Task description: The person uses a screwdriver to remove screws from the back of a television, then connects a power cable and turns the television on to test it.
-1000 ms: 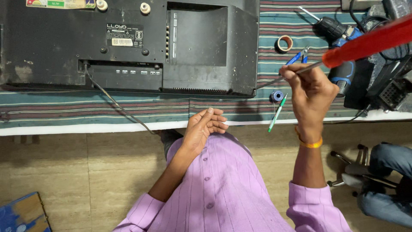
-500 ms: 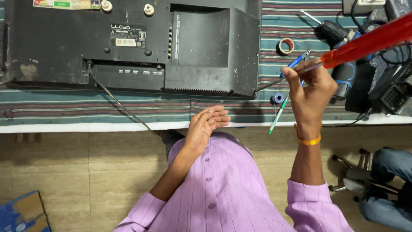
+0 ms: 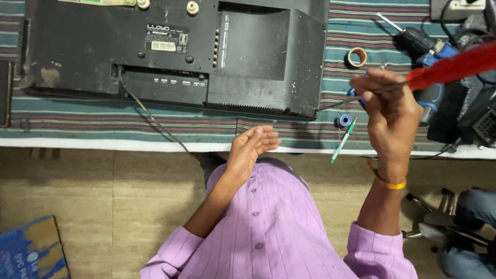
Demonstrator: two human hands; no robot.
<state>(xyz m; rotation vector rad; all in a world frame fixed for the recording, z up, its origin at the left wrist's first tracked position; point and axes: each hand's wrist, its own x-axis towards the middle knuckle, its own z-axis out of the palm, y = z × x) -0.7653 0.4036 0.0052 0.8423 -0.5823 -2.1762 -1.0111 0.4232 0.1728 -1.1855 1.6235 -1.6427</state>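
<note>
My right hand is raised over the table's right part, closed around a screwdriver with a red handle whose metal shaft passes through my fingers. My left hand hovers empty near the table's front edge, fingers loosely apart, palm turned inward. A black flat television lies back-side up on the striped cloth, its cable trailing off the front edge.
A green pen and a small blue spool lie near the edge. A tape roll, a cordless drill and dark equipment crowd the right. A blue box sits on the floor; another person's legs are at lower right.
My right hand has shifted slightly left and closer to me with the screwdriver. My left hand has stayed by the table edge. The view has moved a little.
</note>
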